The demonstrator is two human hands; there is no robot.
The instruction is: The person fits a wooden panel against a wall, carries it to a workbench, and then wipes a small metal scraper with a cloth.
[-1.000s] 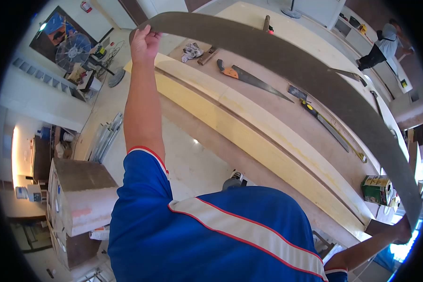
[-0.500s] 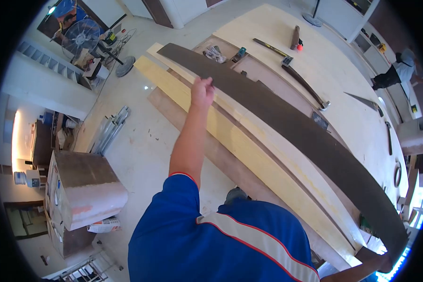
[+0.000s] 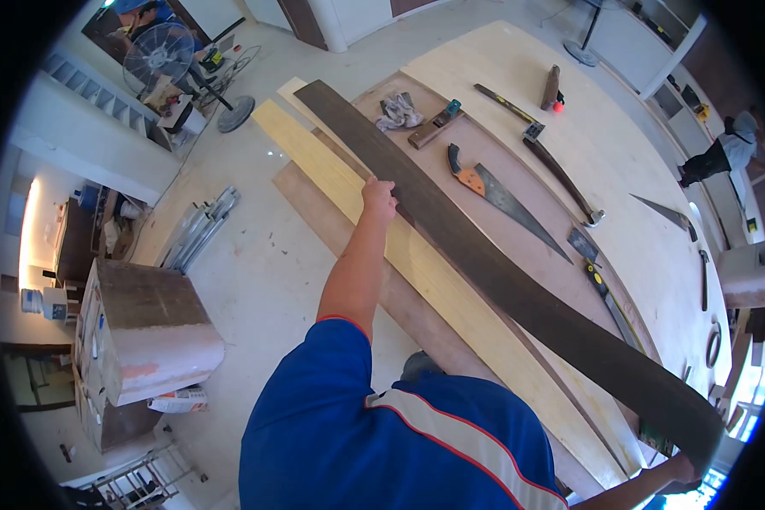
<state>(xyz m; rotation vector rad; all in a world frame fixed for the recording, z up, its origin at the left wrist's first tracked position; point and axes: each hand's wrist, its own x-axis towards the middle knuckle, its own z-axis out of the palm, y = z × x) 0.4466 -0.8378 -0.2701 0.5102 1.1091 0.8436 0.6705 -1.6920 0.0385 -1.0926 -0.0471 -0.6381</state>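
Note:
A long, flexible dark brown laminate strip (image 3: 518,289) runs from upper left to lower right, bending along its length. My left hand (image 3: 380,201) pinches its near edge toward the upper-left end. At the lower right, my right hand (image 3: 678,469) grips the other end, its fingers partly hidden. Under and beside the strip lie pale yellow boards (image 3: 433,293), level with the workbench. Beyond it, a handsaw (image 3: 510,204) with a black and orange handle rests in a recessed area, near a wooden hand plane (image 3: 434,124).
On the pale tabletop (image 3: 476,59) lie a hammer (image 3: 561,178), a second saw (image 3: 661,211) and a roll of tape (image 3: 713,344). A crumpled cloth (image 3: 399,111) sits by the plane. A fan (image 3: 160,58) stands upper left; a person (image 3: 727,153) is at far right.
Both hands have drawn the strip nearer my body, and it now covers more of the yellow boards. The handsaw, plane and a yellow-black tool behind it have come into fuller view.

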